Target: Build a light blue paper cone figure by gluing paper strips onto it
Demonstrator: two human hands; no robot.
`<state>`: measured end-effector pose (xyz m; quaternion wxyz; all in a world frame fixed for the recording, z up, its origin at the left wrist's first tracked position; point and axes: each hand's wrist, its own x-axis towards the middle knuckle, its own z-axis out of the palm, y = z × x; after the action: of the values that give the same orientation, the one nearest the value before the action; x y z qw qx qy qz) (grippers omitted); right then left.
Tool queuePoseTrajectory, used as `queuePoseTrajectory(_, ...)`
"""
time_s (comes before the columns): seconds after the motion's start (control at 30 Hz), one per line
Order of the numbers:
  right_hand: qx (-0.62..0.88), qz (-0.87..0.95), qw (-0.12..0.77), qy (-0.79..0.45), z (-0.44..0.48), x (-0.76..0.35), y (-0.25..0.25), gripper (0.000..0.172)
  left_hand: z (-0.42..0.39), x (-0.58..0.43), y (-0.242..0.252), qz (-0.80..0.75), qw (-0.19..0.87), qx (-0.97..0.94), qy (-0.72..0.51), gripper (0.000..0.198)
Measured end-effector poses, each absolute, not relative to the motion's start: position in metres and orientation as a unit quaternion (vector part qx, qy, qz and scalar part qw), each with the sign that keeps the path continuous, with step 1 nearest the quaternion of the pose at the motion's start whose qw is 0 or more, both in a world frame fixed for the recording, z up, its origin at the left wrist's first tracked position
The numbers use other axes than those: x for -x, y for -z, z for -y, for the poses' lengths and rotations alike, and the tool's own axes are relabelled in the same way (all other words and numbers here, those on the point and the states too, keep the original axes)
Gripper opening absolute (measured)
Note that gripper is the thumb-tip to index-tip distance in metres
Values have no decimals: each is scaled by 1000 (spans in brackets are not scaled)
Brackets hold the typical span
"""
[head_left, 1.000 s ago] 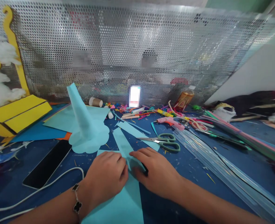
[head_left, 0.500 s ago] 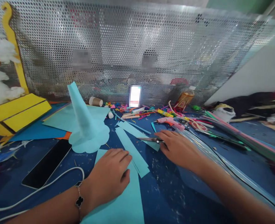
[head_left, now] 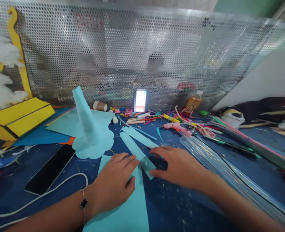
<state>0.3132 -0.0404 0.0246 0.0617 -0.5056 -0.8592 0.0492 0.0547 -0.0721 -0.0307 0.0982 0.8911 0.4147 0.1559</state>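
Note:
My left hand [head_left: 118,180] lies with fingers stretched out over a light blue paper sheet [head_left: 130,206], pressing on it near its top edge. My right hand [head_left: 173,166], slightly blurred, has thumb and fingers apart around the near end of a light blue paper strip [head_left: 134,146]. Whether the thumb touches the strip I cannot tell. A second strip [head_left: 139,137] lies behind it, partly covered by the right hand. Scissors are not clearly visible. Beyond my left hand stands a light blue paper cone [head_left: 86,119] on a scalloped base.
At left lie a black phone [head_left: 50,169], a white cable [head_left: 67,177] and a yellow box form [head_left: 21,116]. A pink glue gun [head_left: 178,128], a bottle [head_left: 192,104] and clear sticks [head_left: 210,164] lie at right. A perforated metal screen [head_left: 123,42] closes off the back.
My right hand has moved left and nearer, off the scissors' handles to the strip's near end, with its fingers spread. The strip's near end has shifted slightly. My left hand stays in place.

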Motion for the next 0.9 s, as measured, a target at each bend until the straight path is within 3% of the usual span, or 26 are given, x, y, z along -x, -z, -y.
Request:
queuePoseTrajectory(0.07,458,881,71,-97,47,-304,-18,56,72,-55,29,-418,111,-889,-151,52)
queuePoseTrajectory(0.17,444,878,100,-148,51,-298,-10,46,71,-56,28,-412,116,-890,-158,53)
queuePoseTrajectory(0.3,473,834,155,-238,50,-295,-5,53,70,-56,31,-409,117,-886,-183,53)
queuePoseTrajectory(0.37,466,828,154,-272,50,-293,-4,46,69,-56,33,-410,118,-883,-194,53)
queuePoseTrajectory(0.47,456,842,151,-245,49,-290,-3,40,65,-57,31,-418,119,-874,-217,53)
queuePoseTrajectory(0.67,479,848,154,-165,48,-285,1,54,52,-59,28,-473,70,-849,-222,39)
queuePoseTrajectory(0.77,474,850,143,-176,47,-283,0,49,51,-59,30,-447,91,-863,-217,39)
queuePoseTrajectory(0.9,497,820,178,-219,46,-283,-2,61,54,-58,30,-432,99,-875,-198,45)
